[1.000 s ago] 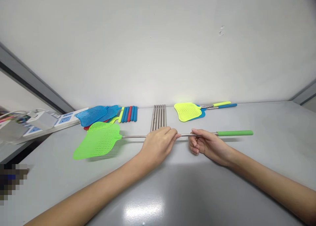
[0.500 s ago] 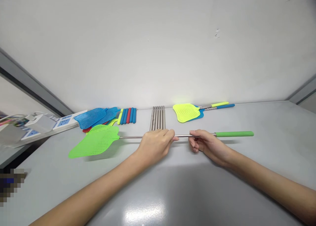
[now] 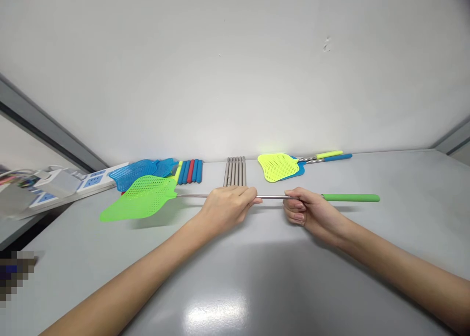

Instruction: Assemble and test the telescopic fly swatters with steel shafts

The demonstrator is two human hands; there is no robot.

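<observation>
- One white power strip (image 3: 105,179) lies at the far left of the grey table (image 3: 293,287), with white adapters (image 3: 60,181) plugged in along it.
- Two blue mesh heads (image 3: 132,174) overlap next to the strip, near the wall (image 3: 235,81).
- Just in front of them is the green fly swatter (image 3: 141,199), held level above the table, its mesh head pointing left and casting a shadow below.
- A row of loose handle sleeves (image 3: 190,171), blue, red and yellow, lies side by side beyond the swatter's neck.
- The left hand (image 3: 228,204) has its fingers closed over the thin metal shaft (image 3: 273,197), gripping it from above.
- Several metal rods (image 3: 235,169) lie parallel behind that hand, their near ends hidden by it.
- A yellow swatter (image 3: 277,167) rests partly on top of a blue swatter (image 3: 338,157) against the wall, handles pointing right.
- The right hand (image 3: 312,211) holds the shaft beside the handle, thumb along it and fingers curled beneath.
- The green handle (image 3: 351,198) sticks out to the right of that hand.
</observation>
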